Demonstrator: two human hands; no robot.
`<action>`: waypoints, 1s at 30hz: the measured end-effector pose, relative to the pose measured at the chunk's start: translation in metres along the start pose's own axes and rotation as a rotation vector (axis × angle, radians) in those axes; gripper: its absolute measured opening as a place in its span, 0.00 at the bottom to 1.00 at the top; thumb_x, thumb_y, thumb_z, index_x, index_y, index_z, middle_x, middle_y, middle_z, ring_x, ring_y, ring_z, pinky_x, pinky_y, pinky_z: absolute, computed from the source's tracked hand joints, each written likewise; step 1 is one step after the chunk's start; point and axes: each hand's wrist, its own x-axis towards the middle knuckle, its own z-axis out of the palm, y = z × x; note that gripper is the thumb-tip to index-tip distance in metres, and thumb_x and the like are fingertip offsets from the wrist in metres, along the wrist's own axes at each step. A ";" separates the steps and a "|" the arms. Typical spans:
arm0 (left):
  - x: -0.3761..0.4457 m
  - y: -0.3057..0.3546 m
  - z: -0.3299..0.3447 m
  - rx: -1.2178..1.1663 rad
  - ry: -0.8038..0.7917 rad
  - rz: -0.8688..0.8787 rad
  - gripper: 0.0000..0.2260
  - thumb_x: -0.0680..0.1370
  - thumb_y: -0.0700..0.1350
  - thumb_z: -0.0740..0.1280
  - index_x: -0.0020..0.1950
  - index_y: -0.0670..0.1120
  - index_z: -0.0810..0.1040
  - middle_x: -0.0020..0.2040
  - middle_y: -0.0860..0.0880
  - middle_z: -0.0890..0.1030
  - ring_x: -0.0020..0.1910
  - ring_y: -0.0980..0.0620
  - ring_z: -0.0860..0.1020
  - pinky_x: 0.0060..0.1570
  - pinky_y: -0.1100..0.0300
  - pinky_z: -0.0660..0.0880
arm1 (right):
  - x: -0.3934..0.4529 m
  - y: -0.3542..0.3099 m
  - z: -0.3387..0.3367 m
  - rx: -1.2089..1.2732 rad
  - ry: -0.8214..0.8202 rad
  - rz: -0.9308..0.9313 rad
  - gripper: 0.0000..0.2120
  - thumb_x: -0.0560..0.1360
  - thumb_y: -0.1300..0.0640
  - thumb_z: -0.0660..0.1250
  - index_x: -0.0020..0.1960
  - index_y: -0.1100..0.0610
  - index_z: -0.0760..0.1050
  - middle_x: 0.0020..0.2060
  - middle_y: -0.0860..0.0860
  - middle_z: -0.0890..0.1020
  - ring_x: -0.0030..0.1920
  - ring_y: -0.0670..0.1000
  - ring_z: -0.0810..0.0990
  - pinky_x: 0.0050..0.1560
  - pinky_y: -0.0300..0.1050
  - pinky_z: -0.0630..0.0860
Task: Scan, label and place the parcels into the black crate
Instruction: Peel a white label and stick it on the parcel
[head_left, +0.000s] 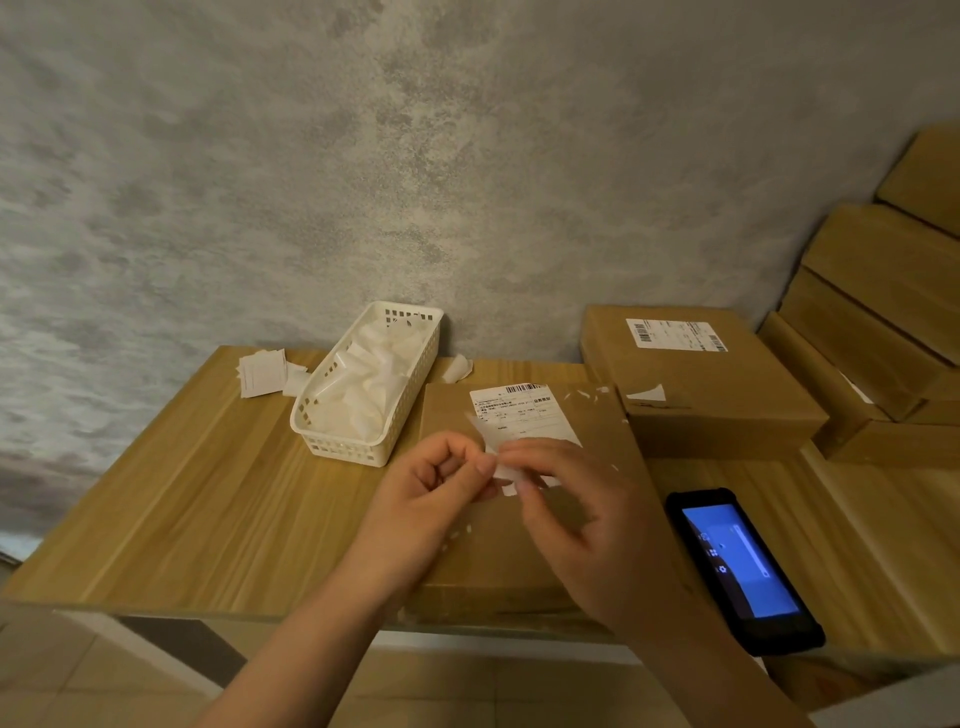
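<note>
A flat cardboard parcel (597, 431) lies on the wooden table in front of me, with a white shipping label (519, 408) stuck near its far edge. Above the parcel, my left hand (431, 499) and my right hand (582, 514) both pinch a small white paper label (501, 460) between fingertips. A second cardboard parcel (696, 379) with its own white label sits behind and to the right. The black handheld scanner (743, 566) lies on the table at the right, its blue screen lit. No black crate is in view.
A white slotted basket (332, 447) full of white paper pieces stands left of the parcel. Loose white slips (262, 371) lie near the wall. Several stacked cardboard boxes (883, 312) rise at the far right. The table's front edge (156, 608) is close to me.
</note>
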 end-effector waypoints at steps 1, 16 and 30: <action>-0.001 0.001 0.001 -0.049 0.024 -0.017 0.05 0.76 0.48 0.71 0.42 0.48 0.82 0.41 0.45 0.83 0.43 0.49 0.81 0.45 0.58 0.78 | -0.002 0.001 0.000 0.056 0.029 0.060 0.12 0.77 0.55 0.64 0.59 0.54 0.78 0.57 0.43 0.80 0.61 0.41 0.76 0.56 0.34 0.77; -0.002 -0.009 -0.003 -0.124 0.113 0.106 0.05 0.71 0.51 0.71 0.41 0.51 0.81 0.51 0.40 0.84 0.52 0.44 0.82 0.52 0.54 0.80 | -0.001 -0.005 -0.010 0.492 -0.029 0.609 0.04 0.77 0.61 0.66 0.46 0.59 0.79 0.37 0.51 0.84 0.39 0.46 0.82 0.43 0.34 0.77; -0.005 -0.009 -0.005 -0.107 0.096 0.110 0.06 0.71 0.52 0.71 0.41 0.50 0.81 0.45 0.42 0.84 0.50 0.45 0.83 0.51 0.55 0.81 | -0.003 -0.008 -0.008 0.531 -0.031 0.617 0.03 0.77 0.62 0.66 0.48 0.59 0.79 0.38 0.50 0.84 0.40 0.46 0.83 0.43 0.34 0.78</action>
